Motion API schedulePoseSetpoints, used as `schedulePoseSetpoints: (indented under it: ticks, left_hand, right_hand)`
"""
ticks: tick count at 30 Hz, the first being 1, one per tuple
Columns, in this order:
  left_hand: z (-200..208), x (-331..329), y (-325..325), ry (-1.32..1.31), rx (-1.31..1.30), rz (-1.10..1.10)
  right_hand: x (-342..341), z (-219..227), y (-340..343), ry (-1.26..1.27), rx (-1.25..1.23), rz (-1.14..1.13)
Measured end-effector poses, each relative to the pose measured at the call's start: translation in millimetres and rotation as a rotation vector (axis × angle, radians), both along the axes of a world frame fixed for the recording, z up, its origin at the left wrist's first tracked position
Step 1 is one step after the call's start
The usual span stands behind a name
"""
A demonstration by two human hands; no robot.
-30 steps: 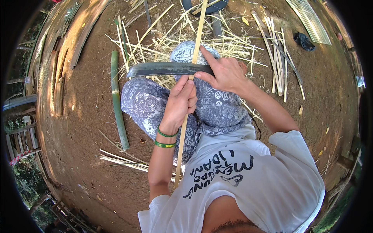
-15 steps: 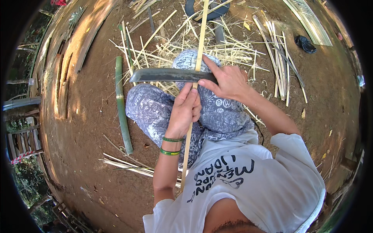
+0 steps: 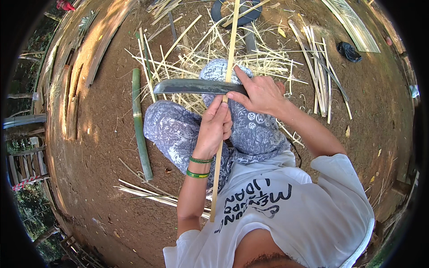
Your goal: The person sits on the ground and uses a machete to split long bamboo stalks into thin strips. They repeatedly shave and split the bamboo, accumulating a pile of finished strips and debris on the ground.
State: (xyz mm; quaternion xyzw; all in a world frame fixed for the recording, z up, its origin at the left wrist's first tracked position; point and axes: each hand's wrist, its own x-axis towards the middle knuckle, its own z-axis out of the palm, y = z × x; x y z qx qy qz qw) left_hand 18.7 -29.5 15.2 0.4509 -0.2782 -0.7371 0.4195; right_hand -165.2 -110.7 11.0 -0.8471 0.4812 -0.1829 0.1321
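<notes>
A long, thin bamboo strip (image 3: 232,49) runs lengthwise over my lap, from the far edge back to my shirt. My left hand (image 3: 215,123) pinches it just on my side of a large machete (image 3: 192,86). The machete's dark, broad blade lies crosswise against the strip, its tip toward the left. In my right hand (image 3: 261,94) the machete is gripped near its handle end, which my palm hides. My right index finger stretches forward along the strip, and the thumb rests by the blade. Below the knees, bamboo shavings (image 3: 268,58) litter the ground.
A green bamboo pole (image 3: 141,134) lies left of my legs. Finished-looking strips (image 3: 147,193) lie beside my left elbow, and more strips (image 3: 318,71) sit at the right. A black tyre-like ring (image 3: 239,20) is ahead, a black plastic bag (image 3: 349,51) at far right.
The bamboo strip has shifted very slightly relative to my body, and the machete has moved a little to the right. Both hands keep their hold.
</notes>
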Motion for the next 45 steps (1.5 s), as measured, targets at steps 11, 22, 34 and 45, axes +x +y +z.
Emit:
schedulePoseSetpoints:
  ticks: [11, 22, 34, 45]
  left_hand:
    - [4, 12, 32, -0.045, 0.053, 0.002]
    - [11, 19, 54, -0.151, 0.013, 0.001]
    - [13, 26, 86, -0.264, -0.053, -0.025]
    - [10, 36, 129, -0.347, -0.077, -0.037]
  right_hand:
    - [-5, -4, -1, 0.006, 0.037, 0.010]
    - [-2, -8, 3, 0.005, 0.016, 0.028]
    - [-12, -13, 9, 0.052, -0.078, -0.015]
    - [-21, -12, 11, 0.030, -0.054, -0.101]
